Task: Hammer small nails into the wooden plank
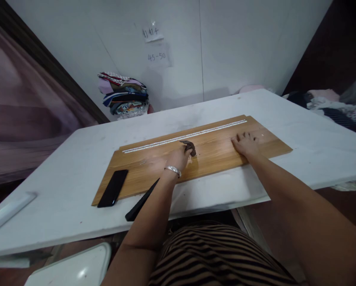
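Observation:
My left hand (180,158), with a silver bracelet at the wrist, is closed round a claw hammer (191,147) close to its head, over the middle of a wooden board (216,147). The hammer's black handle (140,202) runs back under my forearm past the board's near edge. Fingers spread, my right hand (247,143) rests on the right part of the board. A few small nails (143,161) seem to lie left of my left hand. Along the far side of the board stretches a narrow white strip (183,137) with a dark line.
A black phone (112,188) lies on the board's left end. The board rests on a white-covered table (61,190), where a white roll-like object (9,212) lies at left. Folded clothes (124,95) are stacked at the back, below paper notes (156,55) on the wall.

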Tool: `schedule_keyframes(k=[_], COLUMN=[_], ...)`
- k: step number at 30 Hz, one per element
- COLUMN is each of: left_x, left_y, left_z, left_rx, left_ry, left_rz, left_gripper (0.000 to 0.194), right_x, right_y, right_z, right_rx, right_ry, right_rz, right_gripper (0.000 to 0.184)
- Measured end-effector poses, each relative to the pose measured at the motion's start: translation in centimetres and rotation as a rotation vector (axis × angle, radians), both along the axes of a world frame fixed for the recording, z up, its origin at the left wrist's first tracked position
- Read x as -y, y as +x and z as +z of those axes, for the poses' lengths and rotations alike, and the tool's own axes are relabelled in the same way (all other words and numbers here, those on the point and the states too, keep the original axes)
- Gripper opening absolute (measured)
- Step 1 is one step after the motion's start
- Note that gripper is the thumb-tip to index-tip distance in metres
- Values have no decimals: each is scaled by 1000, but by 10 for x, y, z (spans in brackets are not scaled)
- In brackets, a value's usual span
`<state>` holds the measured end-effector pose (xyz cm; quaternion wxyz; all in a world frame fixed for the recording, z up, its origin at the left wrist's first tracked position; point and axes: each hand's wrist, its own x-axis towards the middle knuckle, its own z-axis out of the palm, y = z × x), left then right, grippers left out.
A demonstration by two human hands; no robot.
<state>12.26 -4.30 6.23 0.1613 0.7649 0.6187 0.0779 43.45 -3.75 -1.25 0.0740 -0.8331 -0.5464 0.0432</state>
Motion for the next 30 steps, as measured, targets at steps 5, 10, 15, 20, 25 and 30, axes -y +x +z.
schedule_keyframes(k=[5,10,15,20,25,30], left_x=[0,-1,-1,-2,-2,0], left_y=[0,1,0,0,1,1], left_z=[3,-2,-2,3,0,-2], left_rx=[0,-11,10,13,-14,-16], left_ry=[-5,0,5,6,-5,-5], left_rz=[15,-5,-1,17,8,2], left_gripper=[40,39,39,39,40,41], right_x=[-1,-3,-2,-1,0,0], right_y=[1,2,2,1,0,-1], right_z=[0,-2,-3,-1,1,1], right_rx=[-2,1,-4,-7,-7,-24], right_ry=[-5,-8,-4,4,4,5], right_rz=[-6,-3,-3,-4,-3,-10], right_gripper=[64,66,65,65,64,63])
